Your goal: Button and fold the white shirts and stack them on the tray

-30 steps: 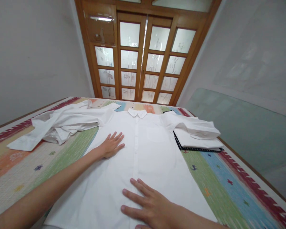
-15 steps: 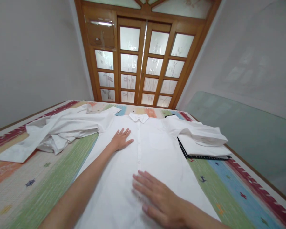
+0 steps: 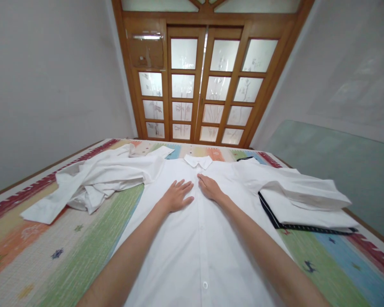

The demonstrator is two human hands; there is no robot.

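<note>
A white button-up shirt (image 3: 185,238) lies front side up before me, its collar (image 3: 198,162) at the far end and its sleeves spread to both sides. My left hand (image 3: 178,196) rests flat on the chest, left of the button strip, fingers spread. Close beside it, my right hand (image 3: 209,186) touches the upper button strip just below the collar. Its fingers are stretched forward and lie near together, with nothing visibly gripped. The two hands are a short way apart.
Another crumpled white garment (image 3: 89,194) lies at the left, by the shirt's sleeve. Under the right sleeve is a folded stack of white and black cloth (image 3: 310,219). A striped, patterned cover (image 3: 92,251) lies beneath. Wooden doors with glass panes (image 3: 192,85) stand behind.
My right hand has moved forward from the shirt's middle to the upper button strip near the collar. My left hand stays flat on the chest. The view has shifted slightly.
</note>
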